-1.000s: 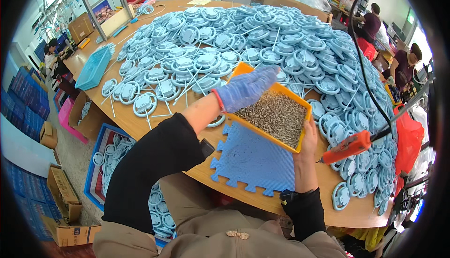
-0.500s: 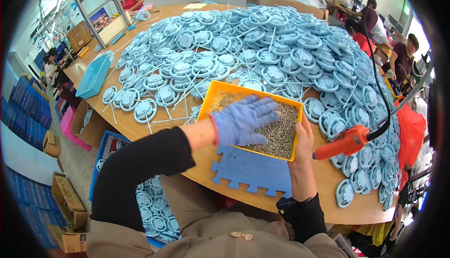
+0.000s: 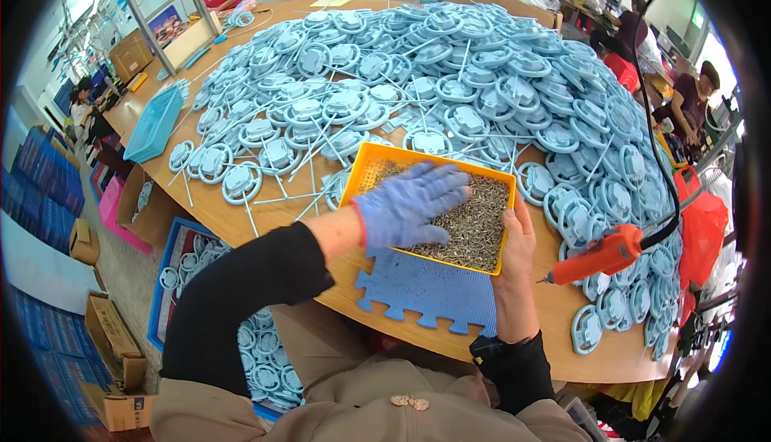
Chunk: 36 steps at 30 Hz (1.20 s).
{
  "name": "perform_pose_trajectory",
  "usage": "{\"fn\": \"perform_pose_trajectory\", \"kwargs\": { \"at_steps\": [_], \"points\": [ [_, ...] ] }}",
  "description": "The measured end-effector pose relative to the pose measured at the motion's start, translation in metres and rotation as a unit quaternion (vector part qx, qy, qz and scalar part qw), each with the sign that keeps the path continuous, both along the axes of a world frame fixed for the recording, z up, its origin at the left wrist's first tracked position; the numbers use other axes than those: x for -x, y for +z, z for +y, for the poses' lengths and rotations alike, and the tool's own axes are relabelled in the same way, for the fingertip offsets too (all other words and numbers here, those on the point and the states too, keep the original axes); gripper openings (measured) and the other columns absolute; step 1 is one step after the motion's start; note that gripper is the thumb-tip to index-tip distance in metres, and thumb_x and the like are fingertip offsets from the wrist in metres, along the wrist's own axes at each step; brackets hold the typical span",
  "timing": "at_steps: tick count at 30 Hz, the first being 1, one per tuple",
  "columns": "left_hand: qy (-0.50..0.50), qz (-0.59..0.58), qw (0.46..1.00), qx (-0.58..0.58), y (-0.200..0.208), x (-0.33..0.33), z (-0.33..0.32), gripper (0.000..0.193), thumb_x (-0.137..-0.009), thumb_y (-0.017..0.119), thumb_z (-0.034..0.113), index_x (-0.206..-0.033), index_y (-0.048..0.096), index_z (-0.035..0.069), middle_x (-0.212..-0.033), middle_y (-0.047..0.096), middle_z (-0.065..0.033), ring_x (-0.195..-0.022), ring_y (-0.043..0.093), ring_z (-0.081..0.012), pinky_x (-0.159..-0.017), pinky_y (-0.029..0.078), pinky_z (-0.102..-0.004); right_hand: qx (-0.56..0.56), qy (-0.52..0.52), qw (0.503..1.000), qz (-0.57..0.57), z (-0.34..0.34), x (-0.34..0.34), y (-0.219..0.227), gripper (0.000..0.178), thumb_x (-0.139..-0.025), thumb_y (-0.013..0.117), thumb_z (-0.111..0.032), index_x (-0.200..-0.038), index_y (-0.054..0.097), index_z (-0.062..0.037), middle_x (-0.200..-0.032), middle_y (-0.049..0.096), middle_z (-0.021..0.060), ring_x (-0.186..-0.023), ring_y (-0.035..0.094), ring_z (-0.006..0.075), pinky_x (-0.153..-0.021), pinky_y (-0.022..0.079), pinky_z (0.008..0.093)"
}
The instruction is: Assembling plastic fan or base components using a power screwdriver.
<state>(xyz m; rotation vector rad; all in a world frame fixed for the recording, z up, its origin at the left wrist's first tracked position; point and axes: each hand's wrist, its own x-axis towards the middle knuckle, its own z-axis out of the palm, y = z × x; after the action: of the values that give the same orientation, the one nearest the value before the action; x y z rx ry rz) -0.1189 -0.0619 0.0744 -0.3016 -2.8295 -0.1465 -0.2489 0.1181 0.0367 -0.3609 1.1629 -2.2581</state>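
Observation:
A yellow plastic tray (image 3: 507, 225) full of small metal screws (image 3: 474, 229) is held above the table's near side. My right hand (image 3: 518, 237), bare, grips the tray's right edge, thumb at the rim and fingers around the outside. My left hand (image 3: 414, 205), in a blue glove with bare fingertips, lies spread and flat over the screws in the left half of the tray. Under the tray is a blue foam mat (image 3: 426, 285) with a jigsaw edge. An orange electric screwdriver (image 3: 598, 255) hangs on a black cable just right of my right hand.
Light-blue round plastic parts with thin sticks (image 3: 466, 120) are heaped over the wooden table (image 3: 321, 277). A light-blue basket (image 3: 154, 124) stands at the left edge. A blue crate (image 3: 173, 273) of similar parts sits below left. A red bag (image 3: 703, 221) hangs at right. Several people work farther back.
My left hand has shifted slightly left over the screws, still spread. The hanging screwdriver has swung a little and turned. The tray stays nearly in place in my right hand.

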Motion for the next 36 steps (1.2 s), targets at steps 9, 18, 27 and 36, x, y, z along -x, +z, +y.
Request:
{"fn": "perform_pose_trajectory", "kwargs": {
  "at_steps": [9,18,27,36],
  "points": [
    [-0.042,-0.017,0.995,-0.085,0.045,0.052,0.020,0.053,-0.092,0.052,0.036,-0.130,0.049,0.001,-0.137,0.047,-0.0179,-0.132,0.040,-0.0334,-0.109,0.033,-0.0439,0.054,0.019,0.998,-0.038,0.004,0.012,-0.023,0.047,-0.095,0.039,-0.004,-0.142,0.036,-0.0031,-0.128,0.054,0.0116,-0.110,0.058,0.0210,-0.093,0.050,0.0342],
    [0.007,-0.008,0.992,-0.125,0.077,0.049,-0.023,0.044,-0.099,0.046,0.030,-0.133,0.049,0.003,-0.135,0.050,-0.0182,-0.129,0.045,-0.0310,-0.108,0.035,-0.0378,0.064,-0.005,0.996,-0.063,-0.012,-0.002,-0.018,0.046,-0.097,0.041,-0.010,-0.143,0.035,-0.0037,-0.127,0.055,0.0105,-0.110,0.058,0.0200,-0.092,0.050,0.0332],
    [0.024,-0.016,0.997,-0.075,0.092,0.007,-0.030,0.045,-0.099,0.044,0.032,-0.134,0.049,0.003,-0.136,0.049,-0.0180,-0.129,0.045,-0.0311,-0.108,0.035,-0.0372,0.084,0.002,0.993,-0.088,-0.026,-0.013,-0.025,0.049,-0.096,0.041,-0.012,-0.143,0.032,-0.0030,-0.128,0.053,0.0108,-0.113,0.057,0.0208,-0.093,0.050,0.0343],
    [0.099,-0.103,0.989,0.030,0.043,0.003,0.017,0.065,-0.095,0.044,0.045,-0.140,0.037,-0.001,-0.142,0.038,-0.0267,-0.132,0.036,-0.0423,-0.109,0.030,-0.0452,0.070,-0.023,0.994,-0.078,-0.020,-0.013,-0.025,0.048,-0.096,0.040,-0.008,-0.143,0.032,-0.0037,-0.128,0.053,0.0123,-0.107,0.060,0.0209,-0.090,0.052,0.0339]
  ]
}}
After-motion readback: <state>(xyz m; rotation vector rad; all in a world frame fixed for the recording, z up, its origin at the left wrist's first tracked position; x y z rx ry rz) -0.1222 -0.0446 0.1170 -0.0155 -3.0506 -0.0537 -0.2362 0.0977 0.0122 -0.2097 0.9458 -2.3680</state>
